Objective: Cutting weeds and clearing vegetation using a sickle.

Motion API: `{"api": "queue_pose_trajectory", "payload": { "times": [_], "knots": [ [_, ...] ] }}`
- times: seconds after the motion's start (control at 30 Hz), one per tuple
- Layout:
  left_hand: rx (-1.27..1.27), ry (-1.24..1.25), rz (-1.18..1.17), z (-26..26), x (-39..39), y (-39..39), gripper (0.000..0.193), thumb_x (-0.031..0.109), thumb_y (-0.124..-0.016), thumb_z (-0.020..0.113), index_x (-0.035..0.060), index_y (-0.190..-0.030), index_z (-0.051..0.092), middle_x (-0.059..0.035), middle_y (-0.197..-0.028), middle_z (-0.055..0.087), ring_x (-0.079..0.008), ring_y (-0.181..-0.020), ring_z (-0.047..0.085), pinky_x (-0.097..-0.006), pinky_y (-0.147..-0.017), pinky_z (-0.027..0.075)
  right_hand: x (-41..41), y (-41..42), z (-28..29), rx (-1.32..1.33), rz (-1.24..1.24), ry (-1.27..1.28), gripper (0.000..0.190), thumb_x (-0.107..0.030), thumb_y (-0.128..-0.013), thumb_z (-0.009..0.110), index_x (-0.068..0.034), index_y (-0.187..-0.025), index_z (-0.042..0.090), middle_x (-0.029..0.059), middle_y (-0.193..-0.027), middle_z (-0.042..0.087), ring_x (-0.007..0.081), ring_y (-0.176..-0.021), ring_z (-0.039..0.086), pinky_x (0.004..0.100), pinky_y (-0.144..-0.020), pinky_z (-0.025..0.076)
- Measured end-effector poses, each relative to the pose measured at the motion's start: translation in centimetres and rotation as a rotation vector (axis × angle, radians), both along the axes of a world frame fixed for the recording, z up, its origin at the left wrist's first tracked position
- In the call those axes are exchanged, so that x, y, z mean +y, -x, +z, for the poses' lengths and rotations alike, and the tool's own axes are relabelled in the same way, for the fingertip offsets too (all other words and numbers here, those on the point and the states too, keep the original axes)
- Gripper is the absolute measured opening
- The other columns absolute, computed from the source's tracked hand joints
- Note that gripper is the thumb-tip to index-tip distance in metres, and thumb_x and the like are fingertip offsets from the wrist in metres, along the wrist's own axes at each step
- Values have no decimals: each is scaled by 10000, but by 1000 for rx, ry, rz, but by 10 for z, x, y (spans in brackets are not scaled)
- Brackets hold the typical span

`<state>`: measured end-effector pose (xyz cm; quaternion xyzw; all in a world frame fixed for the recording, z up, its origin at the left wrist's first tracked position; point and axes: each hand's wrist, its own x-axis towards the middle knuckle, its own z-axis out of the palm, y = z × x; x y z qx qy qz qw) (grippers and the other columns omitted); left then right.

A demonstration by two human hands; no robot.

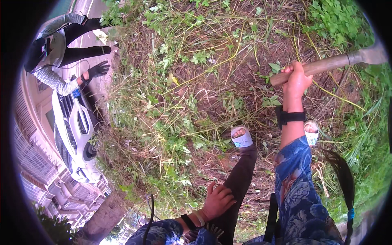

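My right hand [297,78] grips the wooden handle of a hoe-like tool [329,65] close to the handle's end. The handle runs towards the right rim, where a metal head [375,54] shows, partly cut off and blurred, so its exact shape cannot be told. Resting at my thigh, my left hand [219,200] has its fingers a little apart and holds nothing. Dark straps circle both wrists, with a pale bangle on the left one. Below the tool lies reddish soil [245,64] strewn with dry stalks and green weeds.
My feet in open-toed slippers [242,137] stand on the weedy ground. At the upper left, a person [55,46] with dark gloves is beside a paved way. A white car [75,131], a tree trunk [102,217] and buildings [38,153] lie left. Leafy plants [337,23] grow upper right.
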<state>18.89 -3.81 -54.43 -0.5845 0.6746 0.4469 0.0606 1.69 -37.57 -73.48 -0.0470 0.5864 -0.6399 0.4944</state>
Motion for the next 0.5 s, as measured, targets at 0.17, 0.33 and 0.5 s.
{"api": "queue_pose_trajectory", "payload": {
  "times": [0.17,0.33,0.5],
  "knots": [
    [1,-11,12,3,5,5,177,287,-739,693,162,-854,644,2,-1000,571,-211,-1030,506,-509,-1045,245,141,-76,-35,-5,1105,-844,373,-20,-731,596,48,-1071,457,78,-599,514,174,-408,515,312,-365,412],
    [7,26,-53,5,-2,10,163,302,-784,649,153,-851,633,6,-983,562,-191,-1041,496,-512,-1044,210,205,-78,-73,-197,891,-632,182,-21,-716,590,-39,-814,438,53,-555,493,141,-393,479,306,-342,390],
    [-3,16,-20,5,-3,8,155,304,-780,651,161,-836,631,15,-978,561,-180,-1031,500,-514,-1045,211,114,-16,-20,-146,503,-406,178,18,-738,566,-2,-850,429,54,-564,480,133,-391,464,287,-354,413]
  ]
}}
